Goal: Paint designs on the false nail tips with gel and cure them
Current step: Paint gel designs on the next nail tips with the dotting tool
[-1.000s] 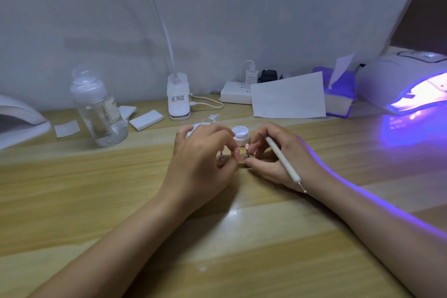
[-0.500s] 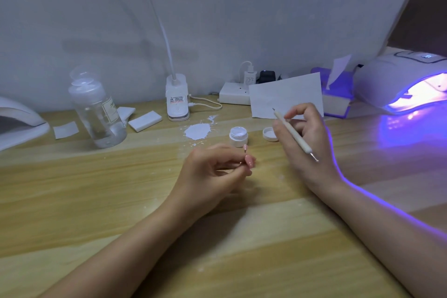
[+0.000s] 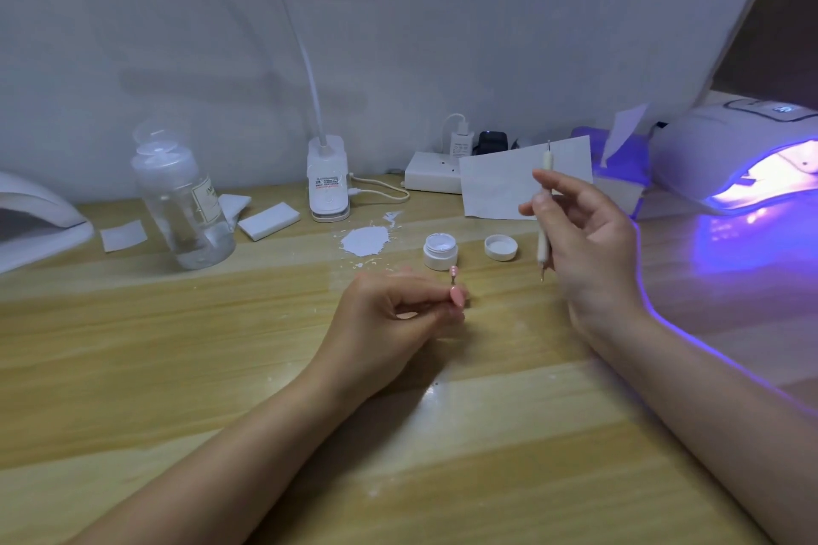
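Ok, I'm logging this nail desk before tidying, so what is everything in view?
Table: one, light wood.
Curing lamp: one, white, glowing violet, far right.
Second lamp: one, white, left edge.
Bottle: one, clear, back left.
White pads: three, by the bottle.
Desk light base: one, white, back centre.
Power strip: one, white, with plugs.
Paper sheet: one, white.
Gel jar: one, white, open.
Lid: one, white, right of jar.
White smear: one, left of jar.
Nail tip: one, pink, on a stick.
Left hand: pinches the stick.
Right hand: holds a pen.
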Demonstrator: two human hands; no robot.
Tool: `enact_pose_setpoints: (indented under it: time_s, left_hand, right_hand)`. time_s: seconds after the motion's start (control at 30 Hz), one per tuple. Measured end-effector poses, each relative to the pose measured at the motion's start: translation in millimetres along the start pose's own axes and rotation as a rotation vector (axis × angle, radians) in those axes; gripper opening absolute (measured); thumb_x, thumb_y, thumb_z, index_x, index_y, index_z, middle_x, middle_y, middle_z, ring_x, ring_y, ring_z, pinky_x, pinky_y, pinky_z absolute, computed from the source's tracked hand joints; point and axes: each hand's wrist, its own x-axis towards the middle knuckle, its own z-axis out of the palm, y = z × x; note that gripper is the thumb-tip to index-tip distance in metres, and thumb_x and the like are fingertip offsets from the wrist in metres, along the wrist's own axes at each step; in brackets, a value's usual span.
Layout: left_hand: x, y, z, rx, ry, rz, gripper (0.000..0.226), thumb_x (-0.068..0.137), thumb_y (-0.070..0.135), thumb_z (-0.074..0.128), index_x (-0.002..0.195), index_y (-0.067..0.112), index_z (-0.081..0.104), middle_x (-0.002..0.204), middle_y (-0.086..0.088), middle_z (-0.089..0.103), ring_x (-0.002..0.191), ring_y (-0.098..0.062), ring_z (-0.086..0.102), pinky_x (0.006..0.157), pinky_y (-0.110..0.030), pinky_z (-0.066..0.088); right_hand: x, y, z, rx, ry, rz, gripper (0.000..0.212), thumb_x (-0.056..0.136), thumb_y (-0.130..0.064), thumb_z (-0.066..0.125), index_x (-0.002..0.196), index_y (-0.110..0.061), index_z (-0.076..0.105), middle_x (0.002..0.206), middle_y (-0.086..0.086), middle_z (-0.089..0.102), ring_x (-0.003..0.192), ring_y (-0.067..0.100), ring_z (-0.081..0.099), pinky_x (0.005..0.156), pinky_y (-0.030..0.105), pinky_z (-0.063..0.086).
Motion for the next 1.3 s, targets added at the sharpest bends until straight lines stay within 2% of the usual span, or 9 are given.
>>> enact_pose_setpoints:
  time_s: [0.07, 0.13, 0.27, 0.4, 0.6, 0.83, 1.07, 1.17, 1.3]
  left_hand:
    - [-1, 0, 1, 0.016, 0.010, -0.040, 0.011, 0.073, 0.000, 0.072, 0.080, 0.008, 0.075, 0.082, 0.011, 0.072, 0.075, 0.001, 0.066, 0.100, -0.014, 0.033]
    - [0, 0, 2, 0.041, 0.017, -0.052, 0.010, 0.072, 0.003, 0.073, 0.079, 0.009, 0.075, 0.088, 0.015, 0.070, 0.083, 0.000, 0.066, 0.107, -0.015, 0.026]
    - [2, 0, 2, 0.098, 0.012, -0.038, 0.009, 0.072, 0.005, 0.073, 0.079, 0.010, 0.076, 0.090, 0.012, 0.071, 0.087, -0.001, 0.066, 0.106, -0.013, 0.025]
    - [2, -1, 2, 0.127, -0.008, -0.026, 0.007, 0.072, 0.007, 0.074, 0.078, 0.011, 0.075, 0.092, 0.015, 0.070, 0.088, 0.001, 0.065, 0.107, -0.015, 0.024]
    - [1, -2, 2, 0.140, 0.009, -0.025, 0.005, 0.074, 0.005, 0.072, 0.075, 0.010, 0.074, 0.086, 0.006, 0.073, 0.084, 0.000, 0.066, 0.107, -0.016, 0.026]
    - [2, -4, 1, 0.142, 0.017, -0.021, 0.009, 0.075, -0.001, 0.070, 0.075, 0.007, 0.074, 0.082, 0.004, 0.073, 0.074, 0.006, 0.063, 0.101, -0.009, 0.028]
    - [2, -2, 1, 0.141, 0.007, -0.017, 0.009, 0.076, 0.000, 0.069, 0.077, 0.008, 0.074, 0.081, 0.008, 0.071, 0.067, 0.013, 0.058, 0.106, -0.016, 0.028]
    - [1, -3, 2, 0.154, 0.015, -0.016, 0.009, 0.076, 0.001, 0.069, 0.079, 0.008, 0.075, 0.082, 0.008, 0.071, 0.071, 0.011, 0.061, 0.105, -0.015, 0.029]
    - [2, -3, 2, 0.185, 0.013, 0.014, 0.009, 0.076, 0.000, 0.069, 0.079, 0.007, 0.075, 0.084, 0.006, 0.072, 0.072, 0.010, 0.061, 0.099, -0.011, 0.031]
  right_hand:
    - [3, -4, -1, 0.024, 0.001, 0.010, 0.030, 0.086, -0.012, 0.062, 0.098, -0.039, 0.055, 0.064, -0.010, 0.063, 0.037, 0.003, 0.044, 0.042, 0.014, 0.039]
    - [7, -9, -2, 0.057, 0.033, -0.009, 0.037, 0.083, -0.012, 0.066, 0.100, -0.037, 0.045, 0.063, -0.009, 0.058, 0.037, 0.005, 0.047, 0.042, 0.015, 0.039]
    - [19, -9, 4, 0.166, 0.050, 0.150, 0.019, 0.081, -0.009, 0.068, 0.085, -0.024, 0.057, 0.052, -0.013, 0.050, 0.036, 0.001, 0.042, 0.040, 0.013, 0.038]
    - [24, 1, 18, 0.036, 0.031, 0.210, 0.007, 0.084, -0.023, 0.066, 0.079, -0.019, 0.065, 0.042, -0.012, 0.051, 0.036, 0.001, 0.047, 0.044, 0.014, 0.045]
    - [27, 13, 48, 0.004, 0.064, 0.147, 0.046, 0.088, -0.046, 0.053, 0.054, -0.015, 0.055, 0.038, -0.003, 0.055, 0.036, 0.008, 0.054, 0.038, 0.014, 0.040]
    - [22, 34, 48, -0.321, -0.002, -0.015, 0.046, 0.080, -0.035, 0.067, 0.045, -0.014, 0.046, 0.035, -0.009, 0.050, 0.044, 0.005, 0.048, 0.054, 0.021, 0.041]
    - [23, 40, 50, -0.360, -0.053, -0.081, 0.046, 0.083, -0.026, 0.064, 0.049, -0.006, 0.042, 0.049, 0.012, 0.053, 0.057, 0.028, 0.055, 0.051, 0.025, 0.035]
    - [24, 43, 50, -0.385, -0.088, -0.099, 0.045, 0.083, -0.026, 0.063, 0.047, -0.011, 0.040, 0.040, -0.005, 0.044, 0.046, 0.008, 0.041, 0.047, 0.018, 0.031]
    - [26, 46, 51, -0.389, -0.106, -0.119, 0.050, 0.083, -0.025, 0.063, 0.043, -0.019, 0.035, 0.036, -0.011, 0.040, 0.043, 0.005, 0.038, 0.045, 0.017, 0.029]
